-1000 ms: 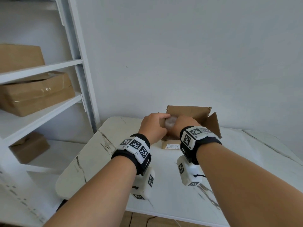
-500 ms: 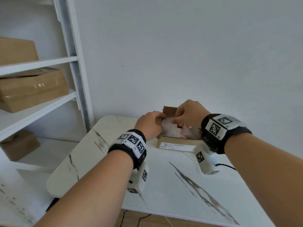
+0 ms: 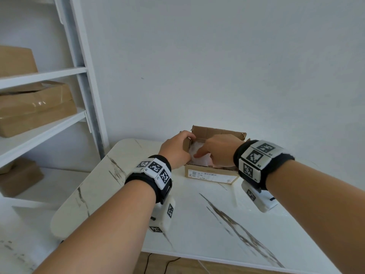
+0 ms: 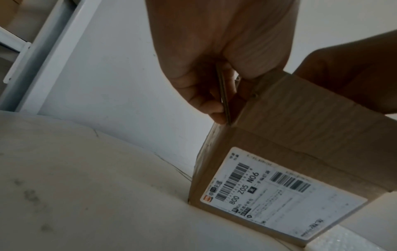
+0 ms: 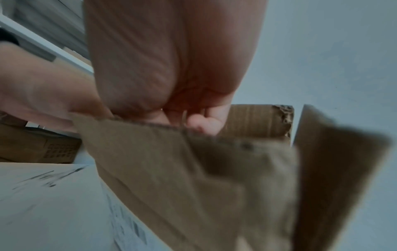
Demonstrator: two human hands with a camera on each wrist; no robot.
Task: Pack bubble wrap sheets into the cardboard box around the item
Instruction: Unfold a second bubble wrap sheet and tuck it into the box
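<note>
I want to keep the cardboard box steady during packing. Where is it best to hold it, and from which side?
Probably the upright left flap of the cardboard box, from the left, as the left hand does: its thin free edge suits a pinch and leaves the opening clear for the right hand on the bubble wrap.

Head view looks down from above; both wrist views look up, close, sharing the cardboard box

On the white rectangular shipping label stuck to the front wall of the brown cardboard box, "800 Z05 N06" can be read beside barcodes at its 9 o'clock end. The smaller print is too blurred to be read. Black-and-white square marker codes are borne by the wristbands, without legible words.
</note>
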